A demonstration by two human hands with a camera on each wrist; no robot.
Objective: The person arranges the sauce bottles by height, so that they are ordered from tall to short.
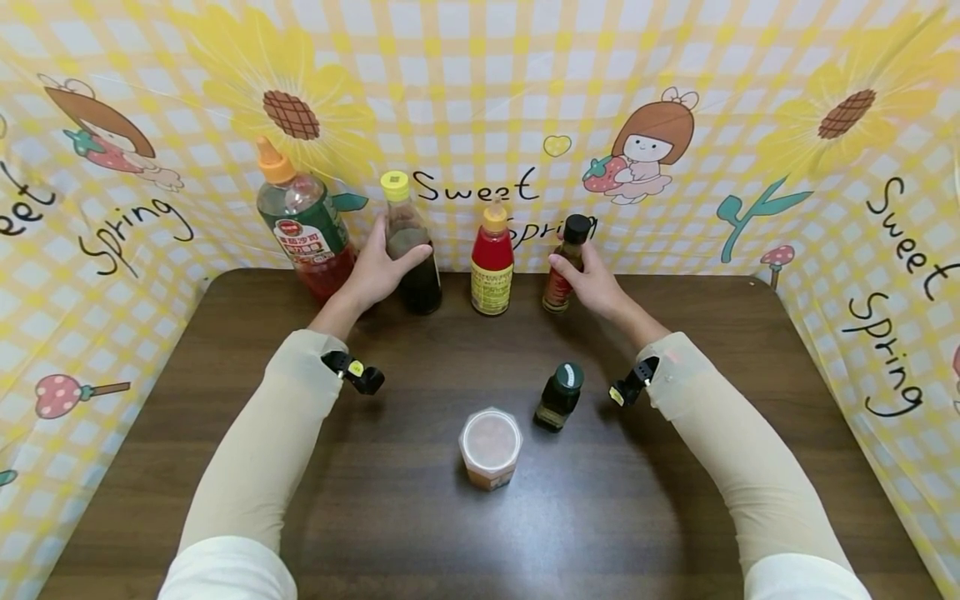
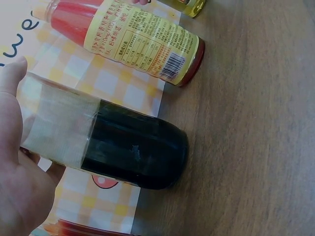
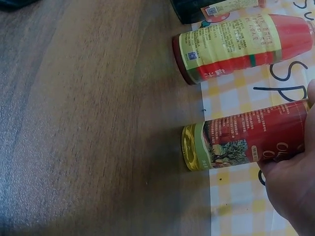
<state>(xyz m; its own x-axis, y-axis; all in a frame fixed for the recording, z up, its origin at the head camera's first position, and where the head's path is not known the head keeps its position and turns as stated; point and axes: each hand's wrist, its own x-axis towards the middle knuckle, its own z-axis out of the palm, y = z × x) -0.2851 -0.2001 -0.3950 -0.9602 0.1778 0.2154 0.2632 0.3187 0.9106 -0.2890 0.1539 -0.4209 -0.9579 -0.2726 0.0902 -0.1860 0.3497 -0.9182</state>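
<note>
My left hand (image 1: 377,268) grips a tall glass bottle of dark sauce (image 1: 420,287) with a yellow cap, thumb on the near side and fingers partly hidden behind it. The left wrist view shows the dark liquid filling the lower part of this upright bottle. On the right, my right hand (image 1: 596,283) holds a small oil bottle (image 1: 557,293) with a black cap and red label, thumb across its front. Yellow oil shows at its base in the right wrist view. Between the two stands a red squeeze bottle (image 1: 492,271) with a yellow label, touched by neither hand.
A large ketchup bottle (image 1: 303,237) with an orange nozzle stands left of my left hand. Nearer on the brown table (image 1: 375,500) are a small dark jar (image 1: 559,396) with a green lid and a clear-lidded container (image 1: 491,442). A checked cloth (image 1: 465,100) hangs behind.
</note>
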